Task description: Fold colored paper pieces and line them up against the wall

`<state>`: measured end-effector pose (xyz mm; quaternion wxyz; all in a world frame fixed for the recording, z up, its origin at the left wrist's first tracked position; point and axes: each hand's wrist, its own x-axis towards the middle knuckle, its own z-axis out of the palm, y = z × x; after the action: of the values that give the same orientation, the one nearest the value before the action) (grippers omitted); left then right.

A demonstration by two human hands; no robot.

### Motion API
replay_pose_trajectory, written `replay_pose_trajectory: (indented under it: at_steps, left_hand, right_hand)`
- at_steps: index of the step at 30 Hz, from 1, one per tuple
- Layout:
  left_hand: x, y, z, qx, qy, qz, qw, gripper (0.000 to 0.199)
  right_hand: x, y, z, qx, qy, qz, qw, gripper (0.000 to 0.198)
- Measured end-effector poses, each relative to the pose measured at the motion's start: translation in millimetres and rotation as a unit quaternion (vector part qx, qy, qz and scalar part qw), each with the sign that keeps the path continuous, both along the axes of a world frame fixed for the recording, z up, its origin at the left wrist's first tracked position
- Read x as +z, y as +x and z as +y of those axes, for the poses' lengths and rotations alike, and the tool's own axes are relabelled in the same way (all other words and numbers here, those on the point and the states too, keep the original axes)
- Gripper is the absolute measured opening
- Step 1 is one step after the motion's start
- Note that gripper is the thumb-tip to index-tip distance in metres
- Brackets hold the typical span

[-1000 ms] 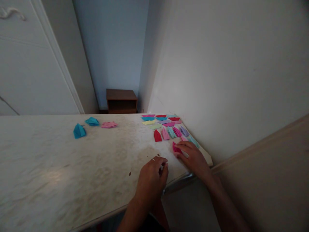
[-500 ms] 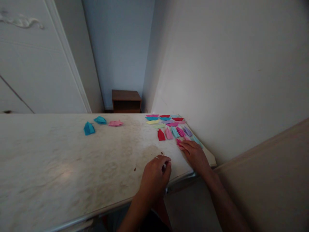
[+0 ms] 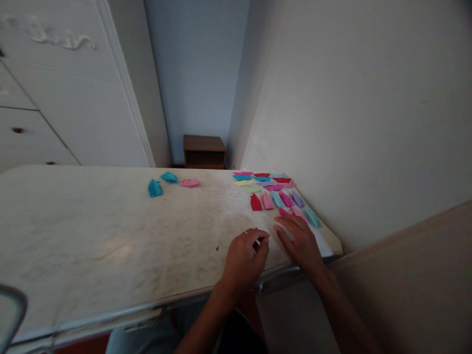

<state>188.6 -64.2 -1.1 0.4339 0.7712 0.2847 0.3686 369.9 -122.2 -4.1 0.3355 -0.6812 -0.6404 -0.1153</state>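
My right hand is open with its fingers stretched and thumb apart, just in front of a magenta folded paper boat. Beside that boat lie a pink paper boat and a pale teal one. Farther back stands a short row with a red paper boat, a pink one and several others. My left hand hovers at the table's front edge, fingers curled and thumb meeting the fingertips. Anything inside its pinch is hidden.
Two blue paper boats and a pink one lie apart on the left of the marbled table. Flat, colourful boats including a yellow one line the far right corner. A wall borders the right side.
My right hand has drawn back from the magenta boat, and its fingers have spread. My left hand keeps its curled shape. The view has shifted left, showing more of the cabinet.
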Motion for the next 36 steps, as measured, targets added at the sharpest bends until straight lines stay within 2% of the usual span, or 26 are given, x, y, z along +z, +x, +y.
replay_pose_trajectory:
  at_steps: [3,6,11,14,16,19,21,23,25,27,30,36]
  left_hand:
    - [1.8,-4,0,0.032,-0.024,-0.053,0.998,0.020]
    - [2.4,-18,10,0.059,-0.018,-0.055,0.997,0.020]
    - [5.1,-74,59,0.162,0.042,0.010,0.986,0.016]
    - [10.2,-121,102,0.223,0.066,0.067,0.970,0.017]
    - [14.1,-154,131,0.283,0.091,0.128,0.946,0.019]
    - [17.3,-199,166,0.386,0.143,0.250,0.876,0.030]
    - [16.5,-221,181,0.418,0.151,0.283,0.850,0.042]
    - [13.3,-234,189,0.401,0.158,0.312,0.847,0.052]
    - [9.0,-236,194,0.351,0.162,0.338,0.858,0.057]
    - [4.8,-231,195,0.304,0.159,0.340,0.876,0.060]
    - [0.5,-217,194,0.277,0.154,0.310,0.896,0.066]
    - [-3.1,-199,193,0.238,0.175,0.296,0.909,0.059]
  right_hand:
    - [1,-27,10,0.051,-0.070,0.138,0.987,0.034]
    - [3,-53,25,0.072,-0.132,0.228,0.962,0.040]
    - [6,-83,42,0.075,-0.168,0.243,0.953,0.040]
    - [5,-91,45,0.074,-0.181,0.211,0.958,0.052]
    - [3,-93,46,0.078,-0.188,0.199,0.959,0.055]
    - [-3,-94,51,0.100,-0.203,0.184,0.957,0.055]
    - [-9,-94,54,0.118,-0.225,0.174,0.951,0.055]
    - [-16,-98,58,0.126,-0.246,0.166,0.947,0.053]
    - [-20,-105,60,0.118,-0.244,0.160,0.949,0.053]
    - [-20,-117,62,0.110,-0.227,0.162,0.954,0.054]
    - [-13,-139,66,0.123,-0.220,0.169,0.953,0.056]
    - [0,-172,82,0.137,-0.221,0.187,0.947,0.050]
